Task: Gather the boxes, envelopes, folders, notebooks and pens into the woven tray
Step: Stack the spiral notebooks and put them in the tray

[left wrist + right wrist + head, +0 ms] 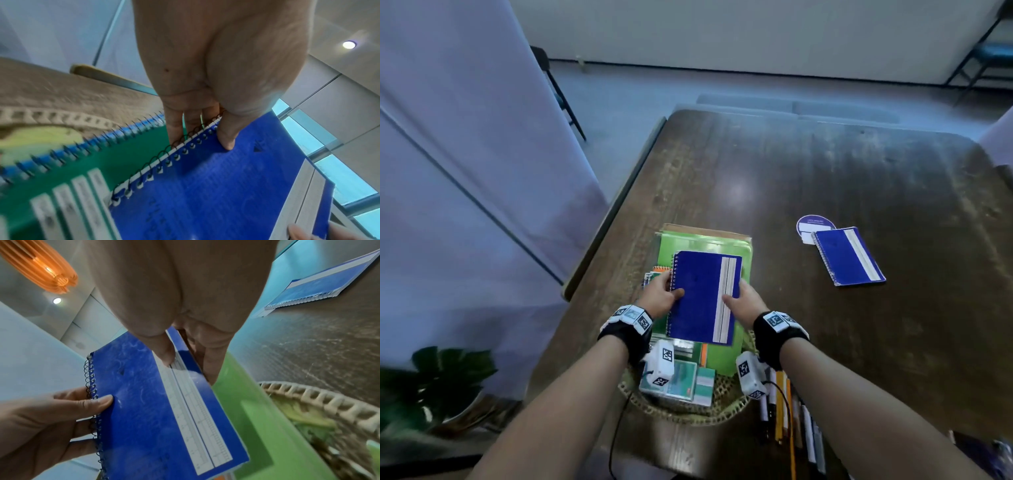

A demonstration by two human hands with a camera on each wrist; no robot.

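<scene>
Both hands hold a blue spiral notebook (pixel 703 296) above the woven tray (pixel 681 411) at the table's near edge. My left hand (pixel 662 296) pinches its spiral side (pixel 191 142), thumb on the cover and fingers beneath. My right hand (pixel 744 301) pinches the opposite edge by the white ruler strip (pixel 185 395). Under it lie a green folder (pixel 698 246), a green notebook (pixel 86 164) and small teal boxes (pixel 681 380) in the tray. A second blue notebook (pixel 847 255) lies on the table to the right. Pens and pencils (pixel 787 411) lie right of the tray.
The dark wooden table (pixel 808 178) stretches ahead. A round purple and white card (pixel 813 226) sits partly under the second notebook. A potted plant (pixel 438 383) stands on the floor at the left, beside a pale cloth-covered panel (pixel 465 154).
</scene>
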